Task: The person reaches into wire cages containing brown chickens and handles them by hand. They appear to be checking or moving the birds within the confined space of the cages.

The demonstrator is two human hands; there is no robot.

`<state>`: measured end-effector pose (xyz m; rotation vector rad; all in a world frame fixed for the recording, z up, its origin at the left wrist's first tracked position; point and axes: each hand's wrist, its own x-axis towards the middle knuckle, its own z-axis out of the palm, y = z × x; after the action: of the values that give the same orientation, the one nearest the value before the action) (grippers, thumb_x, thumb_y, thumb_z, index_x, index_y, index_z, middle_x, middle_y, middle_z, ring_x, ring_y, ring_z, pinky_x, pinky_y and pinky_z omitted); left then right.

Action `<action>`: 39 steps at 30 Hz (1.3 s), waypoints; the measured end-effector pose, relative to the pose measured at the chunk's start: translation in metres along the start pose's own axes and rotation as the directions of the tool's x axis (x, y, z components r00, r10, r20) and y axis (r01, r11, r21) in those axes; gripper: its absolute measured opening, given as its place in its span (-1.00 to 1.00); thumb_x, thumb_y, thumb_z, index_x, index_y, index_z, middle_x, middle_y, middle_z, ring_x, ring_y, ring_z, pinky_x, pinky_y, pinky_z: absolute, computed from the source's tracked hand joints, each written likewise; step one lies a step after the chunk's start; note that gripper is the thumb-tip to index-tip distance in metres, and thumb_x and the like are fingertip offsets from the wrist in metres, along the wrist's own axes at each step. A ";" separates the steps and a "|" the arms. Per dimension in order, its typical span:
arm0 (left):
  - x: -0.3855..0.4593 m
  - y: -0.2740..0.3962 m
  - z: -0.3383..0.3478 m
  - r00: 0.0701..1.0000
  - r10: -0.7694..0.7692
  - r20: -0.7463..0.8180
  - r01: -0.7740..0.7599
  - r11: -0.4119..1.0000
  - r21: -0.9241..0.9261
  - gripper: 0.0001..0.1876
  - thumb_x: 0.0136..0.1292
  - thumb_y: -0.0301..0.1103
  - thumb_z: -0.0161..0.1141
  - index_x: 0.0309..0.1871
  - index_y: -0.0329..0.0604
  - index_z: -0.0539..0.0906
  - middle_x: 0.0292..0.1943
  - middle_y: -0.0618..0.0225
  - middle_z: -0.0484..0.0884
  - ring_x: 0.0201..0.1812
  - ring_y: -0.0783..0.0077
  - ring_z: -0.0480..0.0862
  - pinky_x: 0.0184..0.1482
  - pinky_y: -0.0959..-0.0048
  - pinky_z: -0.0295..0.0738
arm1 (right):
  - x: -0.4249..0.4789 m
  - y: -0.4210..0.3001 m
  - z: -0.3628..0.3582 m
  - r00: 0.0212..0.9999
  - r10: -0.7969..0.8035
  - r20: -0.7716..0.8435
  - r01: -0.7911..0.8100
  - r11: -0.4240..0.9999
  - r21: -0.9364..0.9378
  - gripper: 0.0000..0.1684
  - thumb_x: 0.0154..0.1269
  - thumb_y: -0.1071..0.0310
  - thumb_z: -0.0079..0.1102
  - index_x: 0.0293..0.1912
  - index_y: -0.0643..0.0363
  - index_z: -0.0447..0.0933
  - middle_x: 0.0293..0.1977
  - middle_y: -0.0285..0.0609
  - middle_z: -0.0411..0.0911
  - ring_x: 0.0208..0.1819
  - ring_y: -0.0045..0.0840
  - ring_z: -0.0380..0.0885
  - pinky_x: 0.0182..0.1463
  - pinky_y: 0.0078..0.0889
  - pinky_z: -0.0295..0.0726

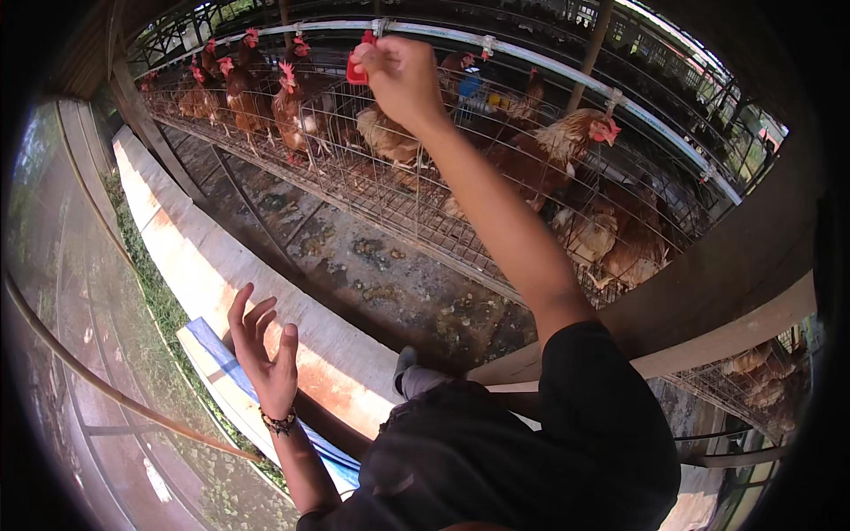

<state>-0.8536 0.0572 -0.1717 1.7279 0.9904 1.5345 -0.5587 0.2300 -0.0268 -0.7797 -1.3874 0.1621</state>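
Observation:
My right hand [402,76] reaches out over the wire cages [425,206]. Its fingers are closed on a small red plastic piece [357,72], partly hidden behind them, just below the white pipe [438,32] that runs above the cages. My left hand [265,358] is raised over the low concrete wall [265,292], fingers apart and palm empty, with a dark bracelet [279,422] at the wrist. Brown hens [242,99] with red combs stand in the cages. One hen [554,149] stretches its head above the wires to the right of my forearm.
A wooden beam [704,285] crosses close on my right. Blue-and-white sheeting [222,362] lies along the wall's outer side. Past it are a bamboo pole [99,378] and netting. A blue object [469,86] and a yellow one [499,101] sit among the cages.

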 end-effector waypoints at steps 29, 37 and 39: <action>0.477 -0.044 0.452 0.166 0.800 0.576 -0.911 0.349 -0.222 -0.42 0.19 -0.26 0.26 0.31 -0.07 0.44 0.24 0.15 0.50 0.25 0.05 0.47 0.28 0.19 0.38 | 0.073 0.257 -0.226 0.660 0.536 -0.527 -0.380 0.843 0.381 -0.84 0.16 0.37 -0.19 -0.54 0.09 0.20 -0.68 -0.26 0.21 -0.62 -0.50 0.22 -0.48 -0.43 0.24; 0.483 -0.028 0.499 0.337 0.464 0.820 -0.716 0.692 -0.098 -0.35 0.27 0.39 -0.02 -0.19 -0.06 0.71 -0.45 0.18 0.71 -0.29 0.04 0.72 -0.24 0.19 0.56 | 0.079 0.262 -0.226 0.637 0.495 -0.592 -0.474 0.856 0.205 -0.85 0.14 0.36 -0.19 -0.52 0.13 0.22 -0.64 -0.28 0.21 -0.61 -0.57 0.17 -0.50 -0.48 0.16; 0.484 -0.026 0.497 0.327 0.448 0.832 -0.709 0.699 -0.097 -0.32 0.23 0.42 0.00 -0.18 -0.09 0.72 -0.41 0.15 0.73 -0.25 0.04 0.73 -0.21 0.17 0.57 | 0.080 0.268 -0.220 0.599 0.437 -0.671 -0.417 0.886 0.205 -0.84 0.13 0.37 -0.17 -0.54 0.14 0.23 -0.65 -0.29 0.21 -0.62 -0.60 0.16 -0.52 -0.49 0.13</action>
<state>-0.3427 0.4973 -0.0059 2.8357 0.0234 0.6626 -0.2498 0.3859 -0.1122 -1.0112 -0.4383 0.2265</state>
